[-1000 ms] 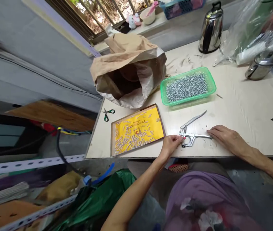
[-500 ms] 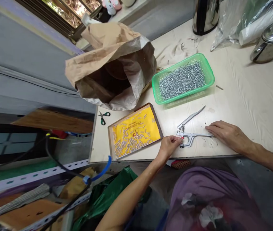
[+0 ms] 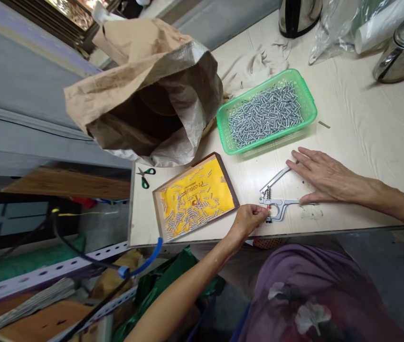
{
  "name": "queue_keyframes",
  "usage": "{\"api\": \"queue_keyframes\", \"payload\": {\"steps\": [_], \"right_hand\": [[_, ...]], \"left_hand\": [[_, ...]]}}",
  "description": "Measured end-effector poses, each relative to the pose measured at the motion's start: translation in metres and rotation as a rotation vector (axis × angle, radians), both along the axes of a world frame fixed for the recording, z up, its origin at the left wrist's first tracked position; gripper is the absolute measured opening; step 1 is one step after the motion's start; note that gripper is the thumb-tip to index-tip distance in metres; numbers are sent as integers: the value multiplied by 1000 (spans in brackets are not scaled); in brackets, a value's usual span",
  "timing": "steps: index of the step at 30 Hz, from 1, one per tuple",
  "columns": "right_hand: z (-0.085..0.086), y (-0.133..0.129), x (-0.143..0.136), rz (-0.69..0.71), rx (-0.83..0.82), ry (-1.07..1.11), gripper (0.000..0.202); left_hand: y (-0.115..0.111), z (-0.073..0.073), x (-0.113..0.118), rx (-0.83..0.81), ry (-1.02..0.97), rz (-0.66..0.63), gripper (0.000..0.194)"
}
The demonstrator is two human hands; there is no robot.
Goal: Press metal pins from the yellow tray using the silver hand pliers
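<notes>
Silver hand pliers (image 3: 280,203) with a spring and a red bit near the jaw lie on the table, handles spread. My left hand (image 3: 249,219) is at the jaw, thumb and fingertips pinched together; whatever is between them is too small to make out. My right hand (image 3: 324,178) is spread over the handle ends, fingers at the upper handle and thumb by the lower one. Left of the pliers, a shallow tray (image 3: 219,164) with a yellow lining holds many small metal pins (image 3: 183,218). A green basket (image 3: 225,142) full of small metal springs (image 3: 266,114) stands behind.
A large open paper sack (image 3: 145,61) stands at the back left. Green-handled scissors (image 3: 145,176) lie near the table's left edge. Steel kettle (image 3: 299,16), steel pot (image 3: 401,52) and plastic bags (image 3: 337,33) are at the back right. A crumpled cloth (image 3: 255,66) lies behind the basket.
My right hand has moved up and spread from the lower handle, its fingers now reaching the upper handle. My left hand stays at the jaw. The view has shifted slightly.
</notes>
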State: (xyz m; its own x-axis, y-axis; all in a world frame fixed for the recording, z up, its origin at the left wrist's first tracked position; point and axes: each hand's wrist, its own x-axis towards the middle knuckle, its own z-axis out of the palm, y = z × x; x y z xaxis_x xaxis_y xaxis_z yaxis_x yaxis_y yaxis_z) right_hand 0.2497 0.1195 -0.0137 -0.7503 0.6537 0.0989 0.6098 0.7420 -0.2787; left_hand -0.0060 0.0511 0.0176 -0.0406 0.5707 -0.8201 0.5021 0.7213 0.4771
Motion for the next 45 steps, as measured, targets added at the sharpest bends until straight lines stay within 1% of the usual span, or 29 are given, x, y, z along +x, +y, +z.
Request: {"api": "queue_keyframes", "payload": {"steps": [2, 5, 8, 12, 16, 20, 22, 24, 25, 26, 27, 29, 30, 31, 32, 34, 35, 37, 39, 42, 45], "right_hand": [[-4, 4, -4, 71, -31, -39, 102], [-9, 6, -9, 120, -23, -37, 106], [-10, 4, -12, 113, -4, -7, 100], [-4, 0, -14, 81, -21, 16, 90], [1, -4, -14, 74, -22, -17, 80], [-1, -8, -13, 66, 12, -25, 75], [-2, -10, -12, 71, 20, -18, 74], [-2, -13, -12, 78, 14, -4, 73], [-1, -14, -12, 79, 6, 6, 71], [0, -16, -12, 80, -5, 17, 69], [1, -18, -12, 79, -15, 27, 67], [3, -22, -13, 70, -29, 37, 62], [3, -24, -14, 65, -34, 41, 61], [3, -25, -15, 60, -41, 49, 61], [3, -27, -15, 54, -50, 62, 62], [2, -30, -14, 45, -74, 99, 65], [2, -30, -13, 42, -83, 115, 68], [2, -32, -11, 24, -80, 107, 71], [4, -33, -11, -17, -54, 41, 69], [9, -36, -14, -103, -17, -84, 56], [14, -37, -19, -169, 11, -161, 39]], "left_hand": [[-1, -1, 1, 0, 4, 18, 32], [-2, -3, 1, 12, 3, 42, 29], [-3, -5, 1, 35, 1, 65, 28], [-4, -6, 1, 54, 0, 76, 31], [-6, -5, 2, 44, 14, 95, 31], [-7, -6, 3, 45, 6, 112, 31], [-9, -7, 2, 38, 10, 89, 31], [-12, -8, 0, 52, 58, 18, 30], [-14, -8, -1, 102, 108, -40, 28], [-17, -8, -2, 195, 175, -111, 25], [-19, -8, -1, 328, 251, -192, 22], [-22, -9, 4, 640, 386, -377, 14], [-21, -10, 8, 773, 426, -480, 16], [-19, -12, 14, 871, 445, -588, 24], [-16, -14, 20, 932, 448, -696, 35], [-5, -18, 33, 972, 438, -880, 55], [1, -19, 38, 967, 433, -945, 60], [12, -20, 45, 935, 421, -1025, 60], [21, -19, 47, 905, 404, -1067, 61], [30, -16, 47, 882, 361, -1103, 62], [36, -16, 48, 870, 304, -1094, 49]]}}
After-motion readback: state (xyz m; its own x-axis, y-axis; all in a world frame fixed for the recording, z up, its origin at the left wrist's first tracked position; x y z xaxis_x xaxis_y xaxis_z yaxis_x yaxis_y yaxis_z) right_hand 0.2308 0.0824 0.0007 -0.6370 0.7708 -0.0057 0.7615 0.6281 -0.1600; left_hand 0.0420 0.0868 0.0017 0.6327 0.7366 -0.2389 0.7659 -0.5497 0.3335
